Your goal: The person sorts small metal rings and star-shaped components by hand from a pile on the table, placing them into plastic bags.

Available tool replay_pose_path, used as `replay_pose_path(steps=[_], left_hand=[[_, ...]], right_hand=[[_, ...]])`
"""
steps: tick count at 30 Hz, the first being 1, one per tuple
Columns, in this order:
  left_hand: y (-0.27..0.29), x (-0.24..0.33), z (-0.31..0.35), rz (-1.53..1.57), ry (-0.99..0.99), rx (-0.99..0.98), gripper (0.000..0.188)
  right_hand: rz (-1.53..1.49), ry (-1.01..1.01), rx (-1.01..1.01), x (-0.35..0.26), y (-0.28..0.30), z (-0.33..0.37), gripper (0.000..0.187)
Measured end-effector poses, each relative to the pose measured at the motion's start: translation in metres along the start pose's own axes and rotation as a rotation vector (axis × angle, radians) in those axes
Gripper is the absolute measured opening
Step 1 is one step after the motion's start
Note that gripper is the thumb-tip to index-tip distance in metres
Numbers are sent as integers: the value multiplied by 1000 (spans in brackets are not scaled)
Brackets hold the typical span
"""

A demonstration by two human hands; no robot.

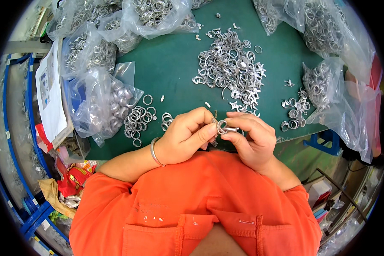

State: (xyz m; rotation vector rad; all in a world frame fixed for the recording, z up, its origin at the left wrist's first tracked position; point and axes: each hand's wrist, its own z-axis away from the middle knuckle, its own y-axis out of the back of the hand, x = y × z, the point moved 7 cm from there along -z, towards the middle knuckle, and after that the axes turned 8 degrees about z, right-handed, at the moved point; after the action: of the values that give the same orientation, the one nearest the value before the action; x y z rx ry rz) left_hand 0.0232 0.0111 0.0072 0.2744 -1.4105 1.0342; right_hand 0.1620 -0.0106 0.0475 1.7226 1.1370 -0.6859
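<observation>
Close in front of my chest, both hands meet at the table's near edge. My right hand pinches a silver metal ring between thumb and fingers; a shiny rounded bit also shows between those fingers. My left hand, with a bangle on its wrist, is closed with thumb against forefinger. Small grey metal bits show at its fingertips beside the ring, but their kind is hard to make out. Just beyond the hands spreads a loose pile of silver rings and star-shaped pieces.
Twisted-looking rings lie left of my hands, and wide rings lie to the right. Plastic bags of rings crowd the left, back and right of the green table. Papers hang by a blue rack; a blue stool stands right.
</observation>
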Motion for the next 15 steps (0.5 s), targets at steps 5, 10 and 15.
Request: replay_pose_path(steps=[5,10,15], left_hand=[[-8,2,-4,157,91,-125,14],[-12,8,-6,51,189,-278,26],[-14,20,-2,-96,172,-300,31]], right_hand=[[-223,-131,-46,9,-3,6,17],[-256,-67,-184,-3,-6,0,15],[-415,-154,-316,0,-12,3,15]])
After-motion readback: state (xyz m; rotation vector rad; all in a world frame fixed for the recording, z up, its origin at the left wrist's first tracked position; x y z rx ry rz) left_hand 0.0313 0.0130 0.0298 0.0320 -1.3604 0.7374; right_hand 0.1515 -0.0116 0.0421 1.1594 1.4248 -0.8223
